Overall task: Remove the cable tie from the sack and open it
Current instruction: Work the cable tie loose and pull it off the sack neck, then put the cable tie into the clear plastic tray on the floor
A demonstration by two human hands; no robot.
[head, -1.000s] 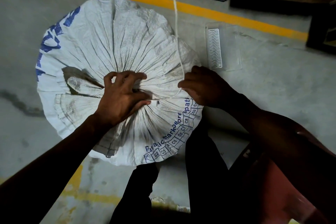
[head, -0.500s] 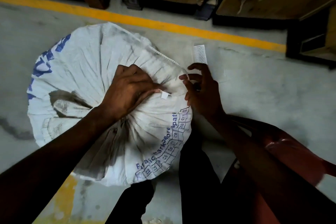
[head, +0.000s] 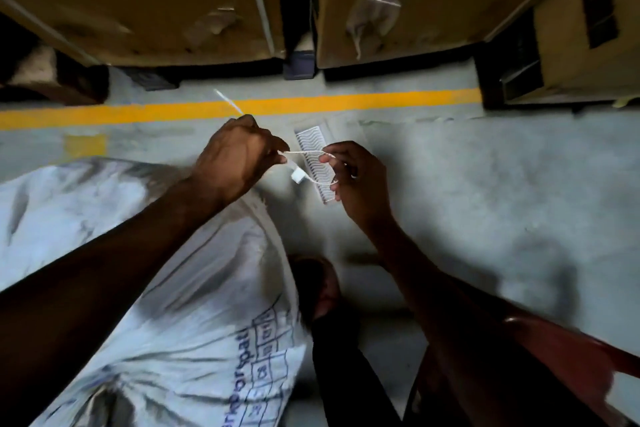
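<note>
Half a second earlier the cable tie [head: 304, 170] had still circled the gathered neck of the sack [head: 194, 288], with the left hand [head: 235, 159] pressed on the folds; now it was off the sack altogether and held in the air above the concrete floor [head: 485, 191], between both hands. The left hand was clenched around the strap, whose free tail stuck out past the knuckles toward the yellow floor line [head: 346, 102]. The right hand [head: 356, 180] pinched the loop end between thumb and fingertips, the small white locking head hanging just below the gap between the hands. The sack lay slumped at lower left, beneath the left forearm, touched by neither hand; motion blur hid whether its mouth had loosened. A clear plastic tray with a white ribbed insert [head: 317, 163] lay on the floor behind the tie, and cardboard boxes [head: 156, 0] stood beyond the line. By this reading, the removal was done and opening the sack remained.
</note>
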